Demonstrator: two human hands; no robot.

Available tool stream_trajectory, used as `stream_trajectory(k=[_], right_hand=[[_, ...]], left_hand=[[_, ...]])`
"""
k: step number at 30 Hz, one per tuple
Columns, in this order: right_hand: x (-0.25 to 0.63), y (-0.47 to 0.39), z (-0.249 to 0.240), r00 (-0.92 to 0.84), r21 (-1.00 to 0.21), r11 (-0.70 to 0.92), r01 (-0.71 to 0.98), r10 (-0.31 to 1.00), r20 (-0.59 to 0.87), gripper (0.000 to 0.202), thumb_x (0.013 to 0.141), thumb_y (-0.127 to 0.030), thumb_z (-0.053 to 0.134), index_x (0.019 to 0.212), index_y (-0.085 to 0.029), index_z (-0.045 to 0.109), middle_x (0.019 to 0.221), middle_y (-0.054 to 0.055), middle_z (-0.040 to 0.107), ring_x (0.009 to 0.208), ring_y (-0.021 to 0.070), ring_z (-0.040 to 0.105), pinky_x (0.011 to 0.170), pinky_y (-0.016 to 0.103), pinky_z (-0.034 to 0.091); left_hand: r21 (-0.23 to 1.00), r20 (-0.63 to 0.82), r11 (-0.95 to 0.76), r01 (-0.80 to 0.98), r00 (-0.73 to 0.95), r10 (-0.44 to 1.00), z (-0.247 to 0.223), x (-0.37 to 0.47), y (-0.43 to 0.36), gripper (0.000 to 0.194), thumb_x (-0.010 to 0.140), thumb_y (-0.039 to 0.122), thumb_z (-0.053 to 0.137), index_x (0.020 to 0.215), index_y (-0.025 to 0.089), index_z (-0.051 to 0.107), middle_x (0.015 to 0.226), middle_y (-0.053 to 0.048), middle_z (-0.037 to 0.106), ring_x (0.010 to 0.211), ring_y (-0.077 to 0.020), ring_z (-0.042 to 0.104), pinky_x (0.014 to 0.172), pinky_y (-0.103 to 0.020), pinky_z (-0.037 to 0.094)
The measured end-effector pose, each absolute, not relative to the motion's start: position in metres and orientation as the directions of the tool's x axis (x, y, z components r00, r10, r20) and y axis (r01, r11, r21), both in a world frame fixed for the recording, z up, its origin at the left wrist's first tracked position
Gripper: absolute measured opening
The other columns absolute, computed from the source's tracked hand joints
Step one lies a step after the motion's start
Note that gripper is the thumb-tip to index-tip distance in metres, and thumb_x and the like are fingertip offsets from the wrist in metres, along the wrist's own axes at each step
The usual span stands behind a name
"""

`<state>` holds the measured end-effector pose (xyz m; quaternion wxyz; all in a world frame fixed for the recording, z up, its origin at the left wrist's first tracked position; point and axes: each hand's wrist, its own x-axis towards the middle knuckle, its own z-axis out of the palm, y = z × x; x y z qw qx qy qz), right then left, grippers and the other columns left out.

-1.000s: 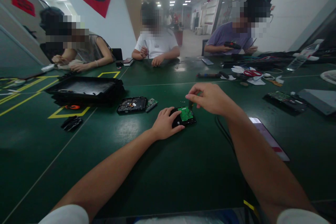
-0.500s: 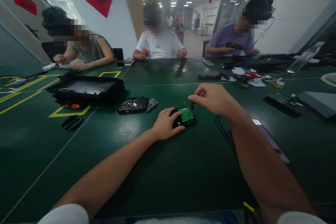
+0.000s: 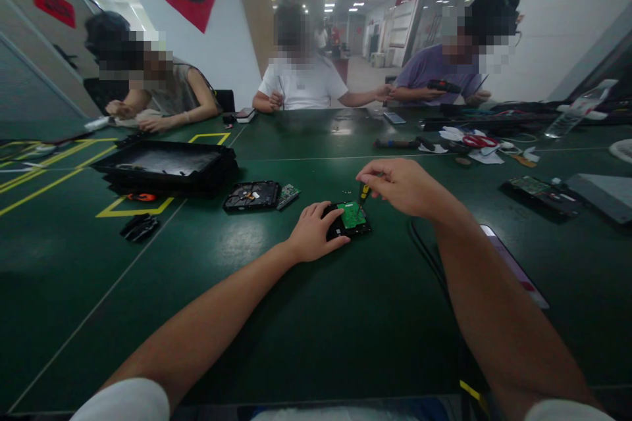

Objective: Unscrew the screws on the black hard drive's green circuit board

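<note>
A black hard drive (image 3: pixel 363 231) with a green circuit board (image 3: pixel 352 215) on its upper face lies on the dark green table (image 3: pixel 296 322). My left hand (image 3: pixel 315 234) rests on the drive's left part, its fingers spread over the casing and thumb along the near edge. Above the board's right side, my right hand (image 3: pixel 390 183) pinches a small black and yellow screwdriver (image 3: pixel 364 193), whose shaft points down to the board. Several tiny pieces, too small to make out, lie just behind the drive.
An opened drive (image 3: pixel 251 195) and a loose circuit board (image 3: pixel 288 196) lie left. Black trays (image 3: pixel 168 164) stand farther left. At right are a phone (image 3: pixel 513 265), a cable (image 3: pixel 424 247) and another drive (image 3: pixel 540 196). Three people sit across; a bottle (image 3: pixel 577 110) leans back right.
The fingers of my right hand have shifted on the screwdriver, and its yellow part now shows. Across the table, the middle person's arm has stretched out toward the person at right.
</note>
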<state>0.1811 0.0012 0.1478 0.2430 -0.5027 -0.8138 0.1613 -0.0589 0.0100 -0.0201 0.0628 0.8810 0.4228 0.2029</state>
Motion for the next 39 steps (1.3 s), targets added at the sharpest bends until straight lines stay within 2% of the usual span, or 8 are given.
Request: stream_trajectory(k=[6, 10, 14, 20, 28, 32, 35, 39], right_hand=[[0.1805, -0.0022, 0.1503, -0.297, -0.495, 0.386, 0.778, 0.921, 0.252, 0.027, 0.092, -0.047, 0.072, 0.09, -0.019, 0.073, 0.088, 0.007, 0.08, 0.069, 0.0192, 0.071, 0.068, 0.03, 0.051], [0.1802, -0.0014, 0.1491, -0.315, -0.52, 0.392, 0.759, 0.92, 0.234, 0.017, 0.096, -0.034, 0.065, 0.099, -0.019, 0.073, 0.089, 0.005, 0.079, 0.066, 0.0169, 0.072, 0.069, 0.03, 0.052], [0.1809, 0.0023, 0.1456, -0.34, -0.52, 0.42, 0.744, 0.908, 0.246, 0.023, 0.1, -0.026, 0.055, 0.111, -0.019, 0.075, 0.086, 0.005, 0.078, 0.074, 0.0185, 0.074, 0.072, 0.029, 0.052], [0.1807, 0.0028, 0.1468, -0.362, -0.489, 0.454, 0.745, 0.89, 0.276, 0.025, 0.102, -0.033, 0.055, 0.103, -0.02, 0.076, 0.085, 0.004, 0.078, 0.076, 0.0188, 0.072, 0.071, 0.028, 0.05], [0.1807, -0.0004, 0.1501, -0.282, -0.471, 0.384, 0.794, 0.92, 0.273, 0.029, 0.093, -0.047, 0.071, 0.089, -0.019, 0.074, 0.089, 0.007, 0.08, 0.073, 0.0204, 0.072, 0.07, 0.031, 0.051], [0.1812, -0.0014, 0.1506, -0.332, -0.488, 0.419, 0.766, 0.907, 0.258, 0.018, 0.096, -0.034, 0.065, 0.099, -0.019, 0.075, 0.091, 0.005, 0.08, 0.069, 0.0176, 0.073, 0.072, 0.03, 0.051], [0.1809, -0.0012, 0.1499, -0.364, -0.496, 0.444, 0.746, 0.896, 0.255, 0.022, 0.098, -0.024, 0.057, 0.108, -0.019, 0.077, 0.091, 0.005, 0.08, 0.073, 0.0179, 0.074, 0.074, 0.029, 0.051], [0.18, 0.0, 0.1479, -0.393, -0.495, 0.476, 0.727, 0.88, 0.268, 0.026, 0.1, -0.026, 0.055, 0.109, -0.02, 0.078, 0.095, 0.006, 0.081, 0.079, 0.019, 0.074, 0.074, 0.029, 0.051]], left_hand=[[0.295, 0.309, -0.632, 0.717, 0.554, 0.773, -0.019, -0.059, 0.0091, 0.078, 0.092, 0.073, 0.062, 0.155, 0.029, 0.051, 0.158, -0.016, 0.046, 0.145, -0.0408, 0.043, 0.119, -0.063, 0.037], [0.285, 0.303, -0.633, 0.719, 0.559, 0.772, -0.021, -0.059, 0.0102, 0.079, 0.092, 0.074, 0.061, 0.155, 0.028, 0.051, 0.159, -0.016, 0.045, 0.145, -0.0405, 0.042, 0.12, -0.062, 0.037], [0.285, 0.308, -0.627, 0.725, 0.551, 0.776, -0.0225, -0.0586, 0.011, 0.079, 0.091, 0.072, 0.064, 0.155, 0.028, 0.051, 0.158, -0.015, 0.046, 0.145, -0.0404, 0.043, 0.12, -0.062, 0.037], [0.274, 0.312, -0.636, 0.721, 0.559, 0.768, -0.0207, -0.0582, 0.0099, 0.079, 0.092, 0.073, 0.061, 0.154, 0.026, 0.052, 0.157, -0.017, 0.046, 0.144, -0.0403, 0.043, 0.12, -0.06, 0.037], [0.287, 0.304, -0.63, 0.722, 0.554, 0.775, -0.0223, -0.0594, 0.0103, 0.08, 0.092, 0.074, 0.061, 0.156, 0.027, 0.051, 0.158, -0.016, 0.045, 0.145, -0.0409, 0.042, 0.12, -0.062, 0.037], [0.293, 0.311, -0.631, 0.718, 0.552, 0.773, -0.0224, -0.0593, 0.0104, 0.079, 0.092, 0.074, 0.062, 0.155, 0.029, 0.051, 0.158, -0.015, 0.046, 0.145, -0.0404, 0.042, 0.12, -0.062, 0.036], [0.289, 0.308, -0.629, 0.722, 0.552, 0.775, -0.0213, -0.0588, 0.0104, 0.078, 0.092, 0.074, 0.061, 0.155, 0.029, 0.052, 0.158, -0.015, 0.046, 0.145, -0.0404, 0.043, 0.119, -0.062, 0.037], [0.285, 0.311, -0.634, 0.718, 0.557, 0.77, -0.0202, -0.0582, 0.01, 0.078, 0.092, 0.072, 0.062, 0.154, 0.026, 0.053, 0.157, -0.017, 0.047, 0.144, -0.0406, 0.044, 0.12, -0.061, 0.037]])
